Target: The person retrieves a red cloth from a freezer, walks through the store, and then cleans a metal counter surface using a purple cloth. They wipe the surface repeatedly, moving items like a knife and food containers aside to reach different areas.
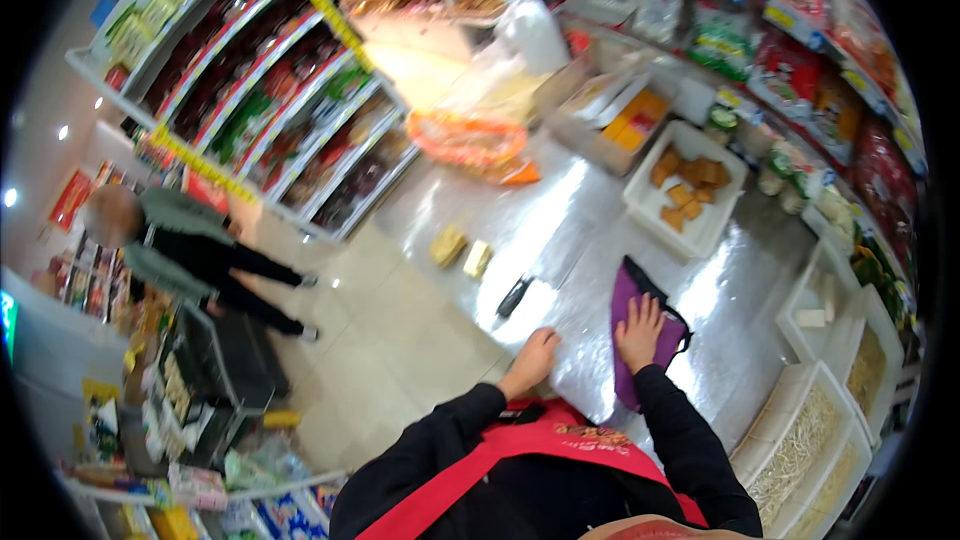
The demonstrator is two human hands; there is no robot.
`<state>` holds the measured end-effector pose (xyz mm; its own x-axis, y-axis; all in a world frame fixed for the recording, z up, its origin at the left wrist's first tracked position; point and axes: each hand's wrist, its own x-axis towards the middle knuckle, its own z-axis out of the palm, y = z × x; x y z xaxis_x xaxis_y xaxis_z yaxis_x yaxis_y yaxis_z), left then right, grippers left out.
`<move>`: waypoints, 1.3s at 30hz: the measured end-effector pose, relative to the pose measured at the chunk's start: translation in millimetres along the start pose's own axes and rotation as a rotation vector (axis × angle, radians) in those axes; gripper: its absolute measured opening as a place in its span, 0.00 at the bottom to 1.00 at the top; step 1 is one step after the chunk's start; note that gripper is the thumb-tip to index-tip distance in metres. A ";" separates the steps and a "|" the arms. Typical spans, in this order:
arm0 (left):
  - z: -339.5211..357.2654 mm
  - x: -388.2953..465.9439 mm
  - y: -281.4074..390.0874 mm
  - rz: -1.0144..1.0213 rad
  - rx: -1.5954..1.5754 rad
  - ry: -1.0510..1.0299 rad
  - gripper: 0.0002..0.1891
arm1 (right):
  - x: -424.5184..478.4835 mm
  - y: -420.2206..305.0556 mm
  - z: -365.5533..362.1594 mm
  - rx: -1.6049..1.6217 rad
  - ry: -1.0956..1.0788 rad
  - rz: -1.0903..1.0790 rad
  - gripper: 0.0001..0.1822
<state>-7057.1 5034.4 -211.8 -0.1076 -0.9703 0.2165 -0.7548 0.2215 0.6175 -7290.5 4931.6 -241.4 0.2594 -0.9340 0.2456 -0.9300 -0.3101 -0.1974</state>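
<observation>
On the steel counter, a folded purple cloth item with black trim and a black strap lies flat. My right hand rests palm down on it, fingers somewhat spread. At the counter's near left edge, my left hand is curled, and nothing shows in it. Ahead of that hand lies a small elongated black object whose kind I cannot make out. Farther off are a yellowish lump and a paler block.
A white tub holds brown tofu-like pieces. Beyond it stand a carton and an orange-rimmed plastic bag. Bean sprouts fill a bin at right. Packaged goods line shelves. A person stands across the aisle.
</observation>
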 end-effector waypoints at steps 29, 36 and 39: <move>-55.4 45.8 -57.1 -0.038 0.409 0.196 0.31 | 74.1 48.0 25.4 0.135 0.158 -0.022 0.24; -55.8 47.5 -75.0 -0.286 0.362 -0.116 0.37 | 89.9 9.6 29.1 -0.139 0.248 0.236 0.26; -54.5 58.1 -88.9 -0.263 0.397 -0.113 0.33 | 43.5 -59.3 28.8 -0.124 0.117 0.339 0.30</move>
<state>-6961.0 4963.6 -212.9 0.0671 -0.9977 -0.0054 -0.9520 -0.0657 0.2991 -7216.6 4904.2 -246.3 -0.0931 -0.9512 0.2941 -0.9842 0.0434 -0.1715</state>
